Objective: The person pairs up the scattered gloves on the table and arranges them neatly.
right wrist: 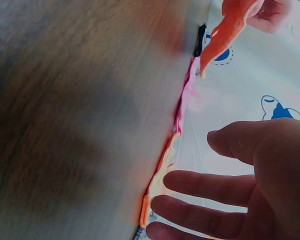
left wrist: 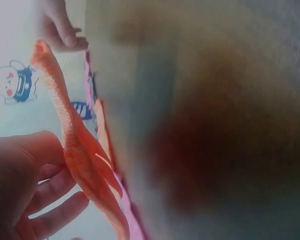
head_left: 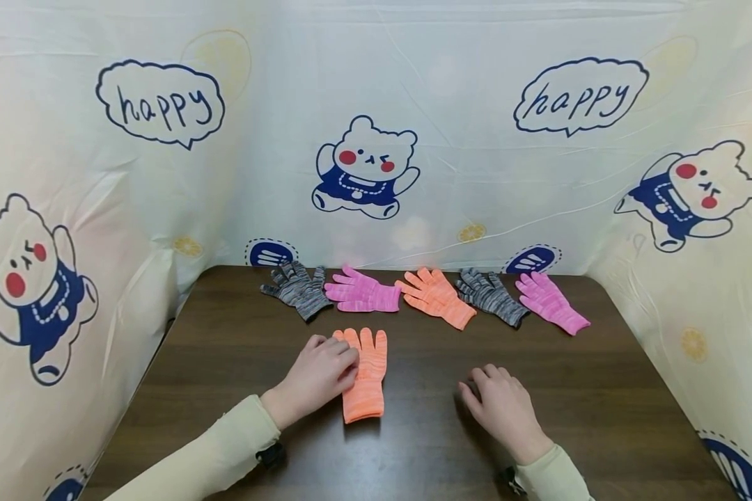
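In the head view my left hand (head_left: 324, 369) pinches an orange knit glove (head_left: 371, 376) by its side edge, the glove's fingers pointing to the back and its cuff toward me. The left wrist view shows the same glove (left wrist: 79, 150) raised off the table, with my thumb and fingers at its middle. My right hand (head_left: 503, 407) is over the table to the right, holding nothing. Its fingers (right wrist: 210, 184) are spread and nearly straight in the right wrist view.
Along the table's (head_left: 426, 445) back edge lie several gloves in a row: a grey one (head_left: 299, 289), a pink one (head_left: 366, 291), another orange one (head_left: 437, 298), a second grey one (head_left: 492, 298) and a second pink one (head_left: 551, 303). A printed curtain (head_left: 464, 188) encloses the back and sides.
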`<action>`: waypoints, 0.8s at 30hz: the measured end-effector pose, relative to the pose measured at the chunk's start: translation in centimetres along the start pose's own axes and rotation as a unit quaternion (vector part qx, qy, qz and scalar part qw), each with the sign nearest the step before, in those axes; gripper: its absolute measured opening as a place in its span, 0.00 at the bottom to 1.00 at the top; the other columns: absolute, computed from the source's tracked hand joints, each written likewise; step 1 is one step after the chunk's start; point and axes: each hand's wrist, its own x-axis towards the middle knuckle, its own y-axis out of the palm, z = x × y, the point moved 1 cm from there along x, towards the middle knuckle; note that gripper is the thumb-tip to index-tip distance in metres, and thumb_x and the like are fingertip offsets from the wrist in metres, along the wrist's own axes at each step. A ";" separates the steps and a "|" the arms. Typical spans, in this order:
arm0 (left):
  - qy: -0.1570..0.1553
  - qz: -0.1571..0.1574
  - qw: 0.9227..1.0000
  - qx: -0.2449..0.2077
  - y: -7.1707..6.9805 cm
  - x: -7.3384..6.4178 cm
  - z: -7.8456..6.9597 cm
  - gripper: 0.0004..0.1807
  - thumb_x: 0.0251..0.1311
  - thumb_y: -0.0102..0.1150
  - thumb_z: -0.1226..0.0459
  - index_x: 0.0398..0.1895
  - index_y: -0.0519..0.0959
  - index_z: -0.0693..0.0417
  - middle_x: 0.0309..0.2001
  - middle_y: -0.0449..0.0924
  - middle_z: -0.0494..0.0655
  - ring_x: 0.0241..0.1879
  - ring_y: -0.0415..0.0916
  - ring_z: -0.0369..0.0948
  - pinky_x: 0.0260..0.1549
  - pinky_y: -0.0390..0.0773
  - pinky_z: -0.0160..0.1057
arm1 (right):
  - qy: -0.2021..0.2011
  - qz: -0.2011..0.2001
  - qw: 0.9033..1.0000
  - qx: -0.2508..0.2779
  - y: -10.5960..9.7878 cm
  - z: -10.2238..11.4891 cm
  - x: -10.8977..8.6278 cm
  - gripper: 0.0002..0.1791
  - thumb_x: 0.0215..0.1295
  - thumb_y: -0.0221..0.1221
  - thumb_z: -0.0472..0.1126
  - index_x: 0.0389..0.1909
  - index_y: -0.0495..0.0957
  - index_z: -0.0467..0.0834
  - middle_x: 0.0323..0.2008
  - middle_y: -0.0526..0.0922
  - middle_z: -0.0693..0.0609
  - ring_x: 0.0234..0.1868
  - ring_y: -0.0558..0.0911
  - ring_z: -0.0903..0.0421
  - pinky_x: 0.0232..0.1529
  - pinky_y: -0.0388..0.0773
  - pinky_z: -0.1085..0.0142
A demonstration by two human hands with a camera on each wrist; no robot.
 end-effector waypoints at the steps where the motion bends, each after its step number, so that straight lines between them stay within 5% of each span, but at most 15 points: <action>1: 0.001 0.007 1.000 0.001 0.1 -0.1 -0.2 0.08 0.61 0.71 0.60 0.32 0.78 0.44 0.30 0.76 0.38 0.35 0.75 0.39 0.46 0.74 0.50 | -0.001 0.000 1.000 0.001 0.0 0.0 0.0 0.11 0.62 0.72 0.46 0.30 0.83 0.44 0.29 0.80 0.49 0.31 0.80 0.47 0.31 0.79 0.51; 11: 0.014 0.045 0.999 0.011 1.5 -0.9 -1.2 0.05 0.65 0.69 0.58 0.35 0.81 0.44 0.32 0.79 0.38 0.35 0.74 0.40 0.45 0.72 0.48 | 0.001 0.010 1.000 0.002 0.1 0.3 -0.1 0.11 0.63 0.72 0.46 0.30 0.83 0.45 0.28 0.80 0.50 0.30 0.79 0.48 0.31 0.79 0.53; 24: 0.030 0.055 0.997 0.038 2.7 -1.5 -1.8 0.07 0.67 0.67 0.58 0.32 0.79 0.43 0.29 0.76 0.38 0.33 0.75 0.39 0.39 0.70 0.45 | -0.002 0.008 1.000 0.000 0.3 0.1 -0.2 0.11 0.63 0.72 0.47 0.30 0.83 0.44 0.29 0.80 0.49 0.30 0.79 0.48 0.30 0.79 0.53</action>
